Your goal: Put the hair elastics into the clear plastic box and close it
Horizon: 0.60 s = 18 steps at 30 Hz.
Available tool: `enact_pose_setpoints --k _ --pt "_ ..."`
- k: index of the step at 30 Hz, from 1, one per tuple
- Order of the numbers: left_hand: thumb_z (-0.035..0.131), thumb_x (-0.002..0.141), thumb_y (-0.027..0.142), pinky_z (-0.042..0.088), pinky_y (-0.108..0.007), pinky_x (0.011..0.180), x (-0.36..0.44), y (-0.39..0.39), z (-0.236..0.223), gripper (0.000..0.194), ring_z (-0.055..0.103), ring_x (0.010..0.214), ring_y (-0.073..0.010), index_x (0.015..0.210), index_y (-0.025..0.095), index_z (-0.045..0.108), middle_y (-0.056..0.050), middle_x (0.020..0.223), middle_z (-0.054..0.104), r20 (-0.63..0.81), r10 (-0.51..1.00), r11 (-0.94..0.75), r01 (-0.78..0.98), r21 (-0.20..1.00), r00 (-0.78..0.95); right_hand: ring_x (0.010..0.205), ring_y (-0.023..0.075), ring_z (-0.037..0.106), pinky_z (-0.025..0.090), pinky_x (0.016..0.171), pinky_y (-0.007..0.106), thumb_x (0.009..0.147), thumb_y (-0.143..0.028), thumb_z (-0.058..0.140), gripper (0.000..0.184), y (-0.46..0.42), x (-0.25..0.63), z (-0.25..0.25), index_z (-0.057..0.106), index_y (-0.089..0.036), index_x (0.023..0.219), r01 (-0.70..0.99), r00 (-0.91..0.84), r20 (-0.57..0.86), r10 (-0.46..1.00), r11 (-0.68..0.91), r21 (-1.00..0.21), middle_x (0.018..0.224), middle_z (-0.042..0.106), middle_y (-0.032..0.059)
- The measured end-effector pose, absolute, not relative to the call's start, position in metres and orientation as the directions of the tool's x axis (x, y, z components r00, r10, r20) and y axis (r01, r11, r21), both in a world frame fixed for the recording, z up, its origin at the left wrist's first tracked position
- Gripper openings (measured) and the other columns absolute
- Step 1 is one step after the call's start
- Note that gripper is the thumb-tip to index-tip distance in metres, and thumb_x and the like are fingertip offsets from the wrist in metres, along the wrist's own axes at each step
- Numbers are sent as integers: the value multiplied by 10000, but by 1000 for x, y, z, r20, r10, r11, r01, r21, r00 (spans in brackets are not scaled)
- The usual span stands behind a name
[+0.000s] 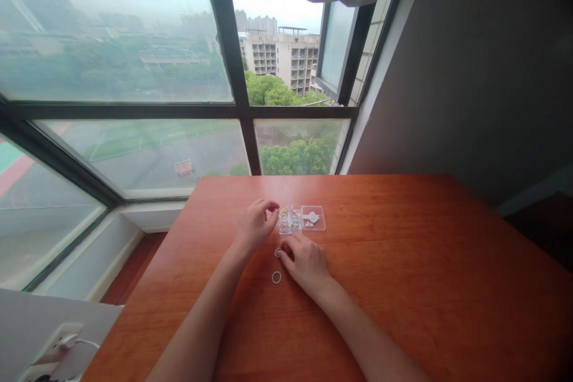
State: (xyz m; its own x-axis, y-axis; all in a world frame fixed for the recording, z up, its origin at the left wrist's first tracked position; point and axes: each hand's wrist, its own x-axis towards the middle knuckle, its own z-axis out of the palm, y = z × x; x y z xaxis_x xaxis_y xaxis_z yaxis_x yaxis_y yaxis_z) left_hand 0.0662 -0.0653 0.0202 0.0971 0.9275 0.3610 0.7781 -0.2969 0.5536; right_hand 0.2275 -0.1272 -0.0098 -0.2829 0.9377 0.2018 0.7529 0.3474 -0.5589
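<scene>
A small clear plastic box [290,228] lies with its lid [319,227] folded out to the right, and several rings sit in its compartments. My left hand [257,222] is at the box's left side, its thumb and fingers curled together at the edge; whether they hold anything is hidden. Just in front of the box, my right hand [307,258] has its fingertips on a ring [277,252] at the table top. A second silver-grey ring [276,277] lies flat on the wood, nearer to me. White printed marks show on the lid.
The reddish-brown wooden table [403,262] reaches to the window frame [244,112]. One window pane [338,48] on the right stands open. A grey wall [461,71] rises at the right. A plug [68,341] sits in a socket at lower left.
</scene>
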Motion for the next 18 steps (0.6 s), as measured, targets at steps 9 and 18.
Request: enact_pose_setpoints --k 9,18 --pt "548 842 246 399 -239 605 66 -66 19 130 526 631 -117 870 201 667 -9 808 642 345 932 -301 776 554 115 792 152 611 382 648 239 845 -223 624 41 -127 234 -9 655 -248 840 739 -353 202 913 405 -539 873 663 -8" --pt "544 833 204 404 -233 600 74 -70 24 124 524 619 -111 845 189 666 -14 793 655 329 926 -357 720 595 187 772 157 610 408 680 239 835 -211 614 74 -118 247 -11 661 -236 784 697 -272 246 931 366 -616 811 677 -3"
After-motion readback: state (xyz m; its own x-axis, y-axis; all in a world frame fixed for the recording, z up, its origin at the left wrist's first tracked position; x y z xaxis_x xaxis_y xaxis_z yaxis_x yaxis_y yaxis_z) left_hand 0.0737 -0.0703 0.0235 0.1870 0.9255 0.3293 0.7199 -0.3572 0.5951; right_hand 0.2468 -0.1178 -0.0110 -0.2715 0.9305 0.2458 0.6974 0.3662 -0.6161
